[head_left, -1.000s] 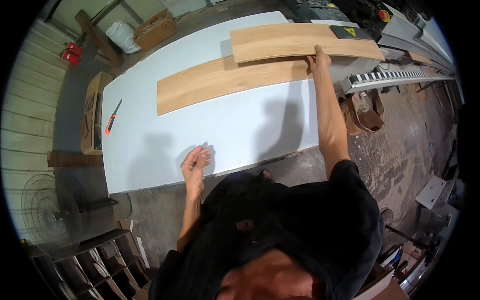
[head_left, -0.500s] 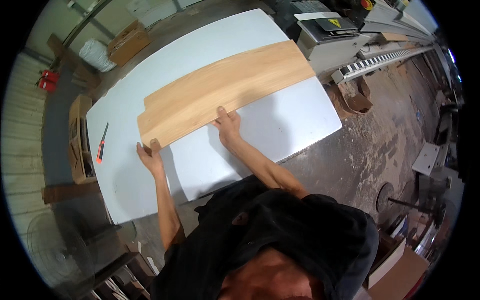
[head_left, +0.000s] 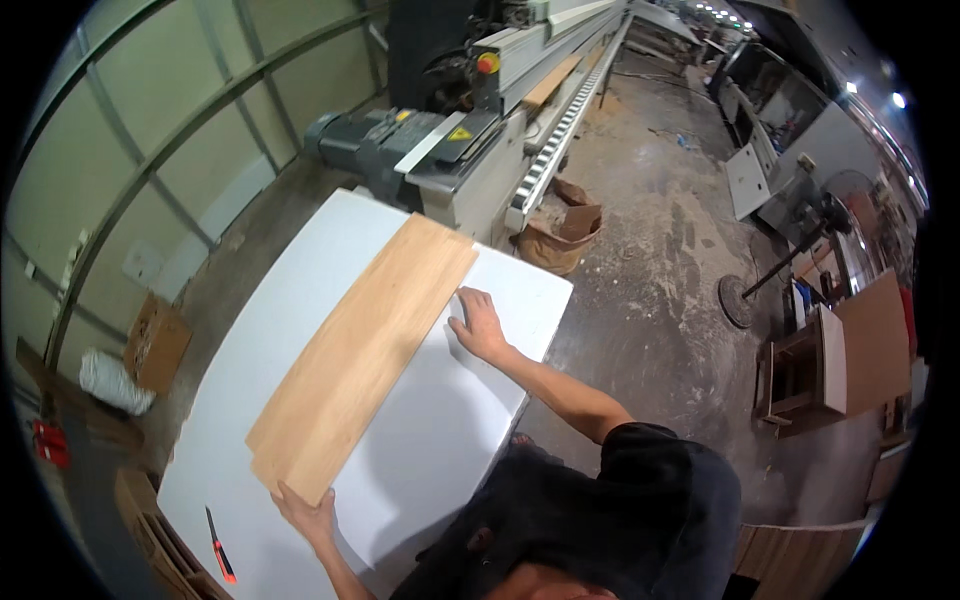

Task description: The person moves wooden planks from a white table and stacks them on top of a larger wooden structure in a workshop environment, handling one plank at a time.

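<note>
Since half a second ago the view has swung round, so the long wooden board (head_left: 362, 355) now runs diagonally on the white table (head_left: 440, 440), its far end pointing up-right toward the grey machine (head_left: 440, 150) and its near end at the left hand (head_left: 310, 515). Smooth, pale and flat, with a fine lengthwise grain, it lies between both hands. That hand's fingers curl against its near corner, while the right hand (head_left: 480, 325) rests open and flat at its long right edge; an orange-handled knife (head_left: 220, 545) lies left of the left hand.

Long light-wood veneer board (head_left: 360, 360) lies flat on the white table (head_left: 440, 440), running diagonally toward its far corner.
</note>
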### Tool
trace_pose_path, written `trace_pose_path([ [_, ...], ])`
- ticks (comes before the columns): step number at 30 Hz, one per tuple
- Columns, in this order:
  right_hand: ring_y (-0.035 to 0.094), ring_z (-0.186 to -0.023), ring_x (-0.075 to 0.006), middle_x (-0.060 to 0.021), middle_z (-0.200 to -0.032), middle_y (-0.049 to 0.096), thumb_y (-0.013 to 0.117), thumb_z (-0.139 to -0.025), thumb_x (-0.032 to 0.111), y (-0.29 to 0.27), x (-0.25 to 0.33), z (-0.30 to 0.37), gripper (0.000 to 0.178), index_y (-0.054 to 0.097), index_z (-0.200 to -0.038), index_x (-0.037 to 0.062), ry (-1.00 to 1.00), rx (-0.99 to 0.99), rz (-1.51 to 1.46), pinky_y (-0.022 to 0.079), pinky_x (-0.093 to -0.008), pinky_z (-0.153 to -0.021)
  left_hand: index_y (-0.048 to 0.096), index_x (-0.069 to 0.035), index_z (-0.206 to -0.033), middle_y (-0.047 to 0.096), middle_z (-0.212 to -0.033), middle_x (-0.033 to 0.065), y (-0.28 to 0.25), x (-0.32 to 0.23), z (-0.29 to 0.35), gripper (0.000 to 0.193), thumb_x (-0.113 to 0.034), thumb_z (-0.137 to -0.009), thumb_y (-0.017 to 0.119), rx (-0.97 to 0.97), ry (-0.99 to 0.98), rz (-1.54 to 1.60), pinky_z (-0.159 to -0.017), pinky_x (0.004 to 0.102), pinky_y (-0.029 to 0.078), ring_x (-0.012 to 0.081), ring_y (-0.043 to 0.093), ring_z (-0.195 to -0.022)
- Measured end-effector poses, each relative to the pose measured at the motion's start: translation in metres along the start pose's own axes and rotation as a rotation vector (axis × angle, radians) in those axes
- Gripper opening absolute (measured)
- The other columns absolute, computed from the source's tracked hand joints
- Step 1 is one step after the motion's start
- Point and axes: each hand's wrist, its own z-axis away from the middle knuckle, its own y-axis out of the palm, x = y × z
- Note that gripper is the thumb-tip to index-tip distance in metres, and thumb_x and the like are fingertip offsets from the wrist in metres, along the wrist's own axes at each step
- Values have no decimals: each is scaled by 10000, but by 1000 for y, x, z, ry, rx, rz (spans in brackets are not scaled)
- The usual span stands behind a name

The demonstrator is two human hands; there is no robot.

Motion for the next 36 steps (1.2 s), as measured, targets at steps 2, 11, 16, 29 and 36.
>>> trace_pose_path([
  [2,427,-1110,-403,-227,-1209,486,654,-744,168,7,-9,-18,574,432,-1237,-26,56,-86,20,350,-449,-982,391,-3,-1334,392,-1315,295,9,18,-3,954,-105,-488,819,-45,78,36,-989,485,328,443,391,-1185],
  [11,429,-1165,-363,-212,-1241,484,665,-773,296,31,-23,-57,642,423,-1265,-39,171,-84,168,385,-454,-942,491,-4,-1219,537,-1081,280,12,-12,-39,909,-118,-401,872,-108,70,-23,-790,501,420,444,496,-986],
  [16,437,-1152,-354,-205,-1235,489,666,-768,303,30,-22,-66,658,420,-1279,-32,145,-61,170,388,-459,-928,519,-1,-1177,580,-978,261,6,-37,-44,859,-85,-395,865,-96,-42,-93,-735,489,429,420,530,-916],
  [29,530,-1024,-375,-267,-1094,581,679,-774,265,33,-59,-78,534,539,-1189,-40,203,-144,-133,422,-424,-912,498,65,-1222,518,-1190,298,-1,8,-38,770,-73,-518,778,16,59,154,-931,478,399,418,501,-1092],
  [36,614,-848,-203,-179,-1038,627,675,-814,301,-32,-91,-157,554,525,-1210,-56,518,-204,-488,521,-319,-679,492,107,-1224,539,-1219,241,15,-3,-7,541,-120,-776,694,-250,-288,282,-931,401,428,339,526,-1101],
])
